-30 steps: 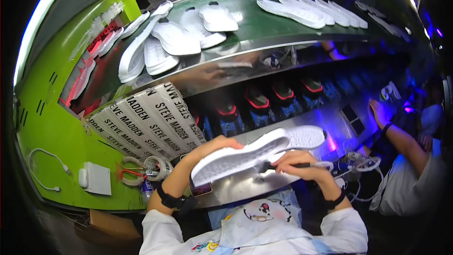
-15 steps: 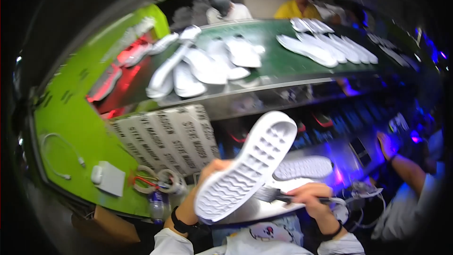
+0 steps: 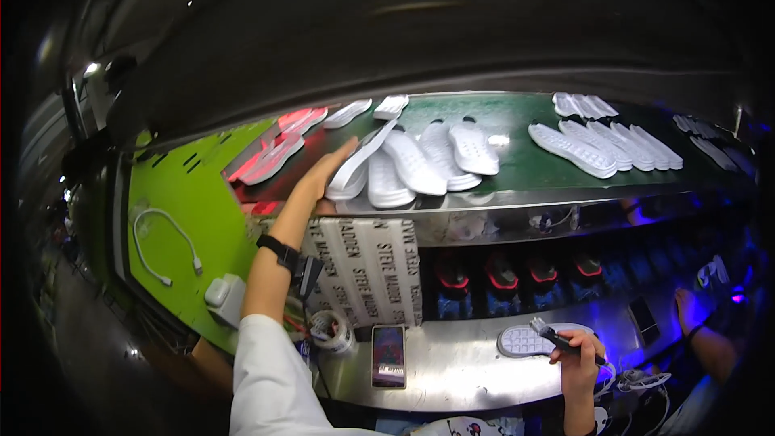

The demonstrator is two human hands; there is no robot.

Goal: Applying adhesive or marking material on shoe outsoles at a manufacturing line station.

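My left hand (image 3: 325, 173) reaches far out onto the green belt. Its fingers lie stretched along the side of a white shoe sole (image 3: 363, 163) that leans at the left of a pile; the thumb is partly hidden. Several white soles (image 3: 412, 163) lie close beside it, overlapping. Nearer to me, my right hand (image 3: 580, 355) is closed on a black-handled brush (image 3: 559, 336), its pale tip pointing up and left. Behind that hand another white sole (image 3: 517, 341) lies tread up on the metal table, partly covered by the hand and brush.
A phone (image 3: 389, 357) lies on the metal table (image 3: 460, 371), near tape rolls (image 3: 333, 331) and a printed board (image 3: 363, 266). Dark shoes (image 3: 500, 270) with red edges fill the shelf below the belt (image 3: 517, 125). Another person's arm (image 3: 702, 335) is at the right.
My left hand has gone from holding a white sole near my body to the pile on the belt. My right hand keeps the brush, now raised. The phone has come into view.
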